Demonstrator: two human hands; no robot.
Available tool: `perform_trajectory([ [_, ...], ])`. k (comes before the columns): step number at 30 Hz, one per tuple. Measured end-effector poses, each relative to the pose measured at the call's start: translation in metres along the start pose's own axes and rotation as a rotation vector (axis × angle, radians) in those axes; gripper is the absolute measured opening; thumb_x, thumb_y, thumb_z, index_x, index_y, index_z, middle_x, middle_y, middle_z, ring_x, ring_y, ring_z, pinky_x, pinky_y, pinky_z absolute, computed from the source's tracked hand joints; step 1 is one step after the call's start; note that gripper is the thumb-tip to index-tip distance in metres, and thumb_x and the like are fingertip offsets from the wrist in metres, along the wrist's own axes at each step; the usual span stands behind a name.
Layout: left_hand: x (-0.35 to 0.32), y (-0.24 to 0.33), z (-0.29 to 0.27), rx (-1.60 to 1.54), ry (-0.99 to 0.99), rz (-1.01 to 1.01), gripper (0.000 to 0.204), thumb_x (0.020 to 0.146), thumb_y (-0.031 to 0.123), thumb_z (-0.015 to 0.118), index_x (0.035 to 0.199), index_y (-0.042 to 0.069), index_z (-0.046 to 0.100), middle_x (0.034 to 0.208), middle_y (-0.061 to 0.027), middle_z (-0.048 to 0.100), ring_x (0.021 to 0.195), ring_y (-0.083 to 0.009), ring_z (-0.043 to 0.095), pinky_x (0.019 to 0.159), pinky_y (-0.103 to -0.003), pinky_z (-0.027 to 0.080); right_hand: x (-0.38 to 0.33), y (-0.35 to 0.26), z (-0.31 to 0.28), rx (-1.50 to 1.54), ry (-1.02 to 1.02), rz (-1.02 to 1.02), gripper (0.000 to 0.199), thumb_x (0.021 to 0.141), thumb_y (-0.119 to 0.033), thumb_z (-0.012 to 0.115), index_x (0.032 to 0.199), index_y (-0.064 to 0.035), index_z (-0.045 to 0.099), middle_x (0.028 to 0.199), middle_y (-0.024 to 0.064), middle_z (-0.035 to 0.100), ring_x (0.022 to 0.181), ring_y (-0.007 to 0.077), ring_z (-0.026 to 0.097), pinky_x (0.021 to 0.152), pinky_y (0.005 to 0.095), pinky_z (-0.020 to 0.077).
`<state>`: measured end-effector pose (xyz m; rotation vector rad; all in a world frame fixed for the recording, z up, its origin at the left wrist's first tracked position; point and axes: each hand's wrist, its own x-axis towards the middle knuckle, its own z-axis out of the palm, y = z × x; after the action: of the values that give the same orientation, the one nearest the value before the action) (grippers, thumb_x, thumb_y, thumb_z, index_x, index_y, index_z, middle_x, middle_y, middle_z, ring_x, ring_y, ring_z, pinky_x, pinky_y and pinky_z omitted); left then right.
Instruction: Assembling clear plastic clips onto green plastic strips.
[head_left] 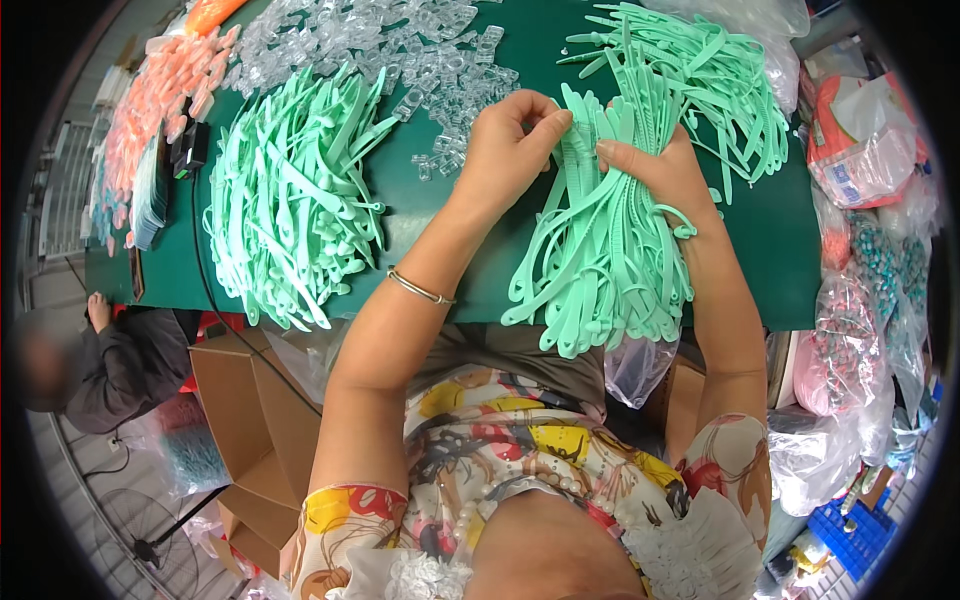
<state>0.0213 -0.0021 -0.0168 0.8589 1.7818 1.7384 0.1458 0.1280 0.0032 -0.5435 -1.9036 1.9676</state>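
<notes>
A thick bundle of mint-green ridged plastic straps (pixel 615 235) hangs from my right hand (pixel 668 178), whose thumb crosses the front of it. The rounded lower ends fan out over the table's near edge. At the bundle's upper left, my left hand (pixel 518 140) is closed, thumb and forefinger pinched on the end of one strap (pixel 572 140). The bundle hides some fingers of the right hand. A large heap of the same straps (pixel 292 205) lies to the left of my left forearm. Another heap (pixel 735 90) lies beyond my right hand.
Clear plastic pieces (pixel 350 40) are strewn across the far side of the green table (pixel 425 255). Orange-pink pieces (pixel 165 90) lie at the far left. Filled plastic bags (pixel 850 340) crowd the right. Cardboard boxes (pixel 250 410) and another person (pixel 130 365) are at lower left.
</notes>
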Motion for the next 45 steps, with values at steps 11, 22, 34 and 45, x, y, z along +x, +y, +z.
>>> perform_trajectory([
  [11, -0.002, -0.001, -0.048, 0.938, 0.041, 0.387, 0.018, 0.067, 0.009, 0.07, 0.084, 0.007, 0.066, 0.08, -0.0064, 0.061, 0.07, -0.0224, 0.057, 0.062, -0.032, 0.046, 0.002, -0.001, -0.001, -0.021, -0.046, 0.051, 0.046, 0.068, -0.008, 0.074, 0.108, 0.0017, 0.052, 0.083, 0.0082, 0.061, 0.071, 0.0154, 0.06, 0.067, 0.0273, 0.048],
  [22, -0.005, -0.002, -0.029, 0.716, 0.042, 0.348, 0.013, 0.071, 0.01, 0.066, 0.083, 0.003, 0.063, 0.076, -0.0032, 0.058, 0.067, -0.0167, 0.055, 0.059, -0.028, 0.042, 0.003, 0.001, 0.0, 0.015, -0.082, 0.034, 0.033, 0.068, -0.008, 0.072, 0.096, 0.0022, 0.057, 0.079, 0.0082, 0.062, 0.07, 0.0141, 0.06, 0.066, 0.0269, 0.048],
  [34, -0.007, 0.015, -0.011, -0.316, -0.137, -0.225, 0.011, 0.079, 0.01, 0.06, 0.083, 0.0, 0.058, 0.064, 0.0037, 0.046, 0.054, -0.0042, 0.035, 0.048, -0.019, 0.026, 0.005, 0.001, 0.0, -0.1, -0.097, -0.025, 0.033, 0.067, -0.009, 0.074, 0.094, 0.0007, 0.058, 0.081, 0.0058, 0.061, 0.071, 0.0123, 0.058, 0.065, 0.0264, 0.0471],
  [45, -0.007, 0.015, -0.012, -0.364, -0.158, -0.267, 0.01, 0.079, 0.01, 0.06, 0.083, 0.001, 0.058, 0.063, 0.0036, 0.045, 0.053, -0.0044, 0.036, 0.047, -0.019, 0.026, 0.005, 0.003, 0.0, -0.115, -0.112, -0.021, 0.037, 0.067, -0.01, 0.074, 0.098, 0.0015, 0.056, 0.082, 0.0059, 0.061, 0.071, 0.0127, 0.059, 0.066, 0.0266, 0.0476],
])
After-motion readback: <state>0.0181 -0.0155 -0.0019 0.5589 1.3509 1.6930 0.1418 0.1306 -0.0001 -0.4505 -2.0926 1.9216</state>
